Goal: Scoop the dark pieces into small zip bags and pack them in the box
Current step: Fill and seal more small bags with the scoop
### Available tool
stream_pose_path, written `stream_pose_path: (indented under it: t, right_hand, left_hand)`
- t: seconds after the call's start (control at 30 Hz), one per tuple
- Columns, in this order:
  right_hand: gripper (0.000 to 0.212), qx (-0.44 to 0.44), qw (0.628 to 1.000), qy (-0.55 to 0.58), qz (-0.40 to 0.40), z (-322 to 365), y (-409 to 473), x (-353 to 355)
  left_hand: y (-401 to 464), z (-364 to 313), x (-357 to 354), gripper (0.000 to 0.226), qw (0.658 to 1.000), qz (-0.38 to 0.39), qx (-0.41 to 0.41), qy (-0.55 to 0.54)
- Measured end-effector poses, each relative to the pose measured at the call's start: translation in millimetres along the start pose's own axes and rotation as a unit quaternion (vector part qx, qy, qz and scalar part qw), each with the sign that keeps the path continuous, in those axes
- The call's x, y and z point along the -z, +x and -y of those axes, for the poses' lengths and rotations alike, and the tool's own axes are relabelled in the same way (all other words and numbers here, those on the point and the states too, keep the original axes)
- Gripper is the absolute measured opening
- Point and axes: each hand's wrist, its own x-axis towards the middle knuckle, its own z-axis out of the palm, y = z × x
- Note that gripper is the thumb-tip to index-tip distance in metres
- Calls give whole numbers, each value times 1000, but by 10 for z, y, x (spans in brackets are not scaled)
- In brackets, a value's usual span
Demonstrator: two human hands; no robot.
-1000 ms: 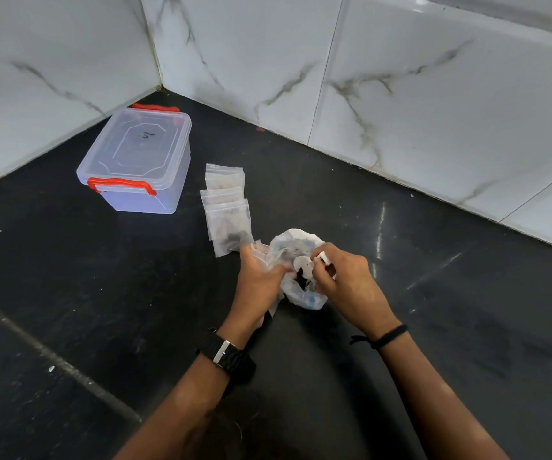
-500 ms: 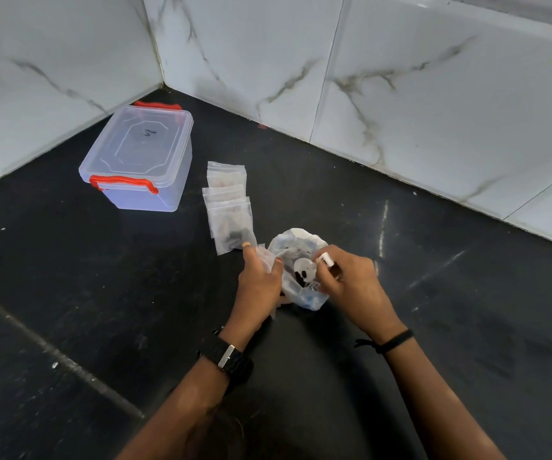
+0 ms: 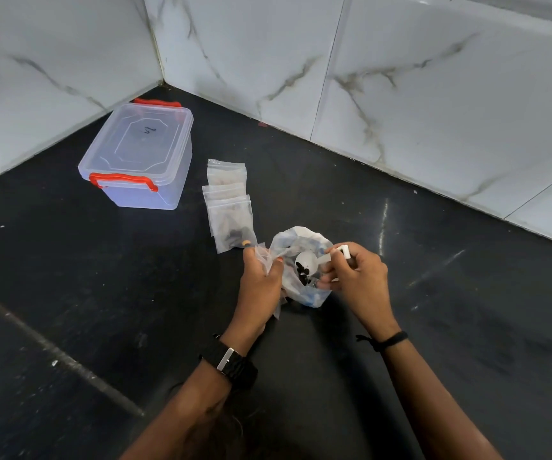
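My right hand [image 3: 355, 277] pinches the handle of a small white scoop [image 3: 307, 261] whose bowl carries several dark pieces [image 3: 302, 271], tilted over a crumpled clear plastic bag [image 3: 304, 247] of dark pieces on the black floor. My left hand [image 3: 261, 283] grips a small empty zip bag [image 3: 264, 255] by its mouth, just left of the scoop. A row of small zip bags [image 3: 229, 207] lies beyond my left hand, the nearest one with dark pieces inside. The clear box [image 3: 140, 154] with red latches stands shut at the far left.
White marble-look wall tiles [image 3: 400, 78] close off the back and left, meeting in a corner behind the box. The black stone floor [image 3: 467, 310] spreads out to the right and toward me. A pale seam [image 3: 52, 350] crosses it at the lower left.
The scoop has risen out of the big bag with dark pieces in its bowl. My left hand has brought the small zip bag's mouth closer to it.
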Motion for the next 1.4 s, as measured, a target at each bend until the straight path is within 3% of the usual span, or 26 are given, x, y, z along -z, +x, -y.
stream_pose_path:
  t: [0.03, 0.17, 0.37, 0.57, 0.8, 0.93, 1.07, 1.27, 1.33, 1.4]
  right_hand:
    - [21, -9, 1000, 16, -4, 9, -5, -5]
    - [20, -22, 999, 38, -18, 37, -26, 8]
    - [16, 36, 998, -39, -21, 133, -85, 112]
    - [22, -30, 997, 76, -7, 315, -66, 233]
    - [19, 71, 989, 124, 21, 602, -246, 137]
    - [13, 174, 983, 56, 28, 642, -394, 13]
    - [14, 225, 966, -104, 79, 574, -459, -50]
    - [21, 233, 967, -68, 81, 606, -487, -99]
    - [14, 243, 960, -107, 91, 574, -491, -122]
    - [24, 293, 936, -176, 82, 545, -511, -144]
  left_hand:
    - [9, 3, 9, 62, 1000, 4, -1, 15]
    - [15, -44, 46, 37, 995, 9, -39, 93]
    - [-3, -67, 158, 39, 972, -48, -133, 186]
    - [-65, -94, 203, 47, 951, -68, -207, 220]
    - [-140, -162, 215, 46, 930, -78, -259, 247]
    - [-169, -203, 205, 44, 935, -78, -259, 230]
    - [-175, -214, 227, 47, 947, -67, -242, 201]
    - [-215, -244, 214, 47, 942, -60, -248, 218]
    - [-227, -261, 202, 44, 942, -58, -249, 216]
    - [-229, -276, 201, 43, 946, -63, -241, 208]
